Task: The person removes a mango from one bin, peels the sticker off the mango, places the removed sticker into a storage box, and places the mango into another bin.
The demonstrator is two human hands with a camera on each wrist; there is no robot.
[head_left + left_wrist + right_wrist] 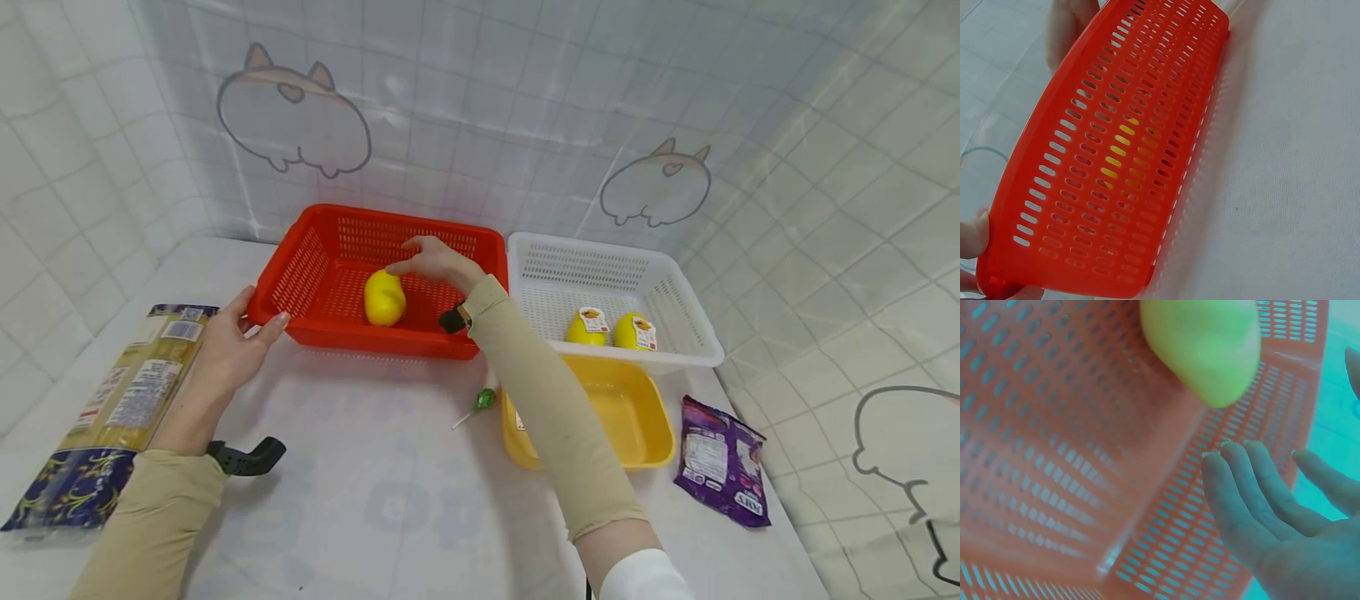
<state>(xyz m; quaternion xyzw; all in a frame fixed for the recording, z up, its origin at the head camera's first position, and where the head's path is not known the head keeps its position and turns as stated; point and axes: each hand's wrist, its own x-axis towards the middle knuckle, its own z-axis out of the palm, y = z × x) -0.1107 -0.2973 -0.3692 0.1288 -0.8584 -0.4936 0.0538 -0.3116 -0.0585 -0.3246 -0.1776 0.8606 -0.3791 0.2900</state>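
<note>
A red plastic basket [382, 340] stands toward the back of the table, and a smooth yellow fruit [384, 298], mango-like in shape, lies in it. My left hand [234, 346] grips the basket's front left corner, thumb and fingers on the rim. In the left wrist view the fruit shows only through slots in the basket wall [1091, 187]. Over the basket, my right hand [438, 262] is beside the fruit. The right wrist view shows its fingers [1266, 487] extended and apart from the fruit [1210, 350], holding nothing.
Right of the red basket stands a white basket [693, 321] with two labelled yellow fruits [588, 327]. Before it are a yellow bin [626, 417], partly behind my right arm, and a green lollipop [485, 399]. A purple packet [722, 462] lies right, a long noodle-like pack [123, 400] left.
</note>
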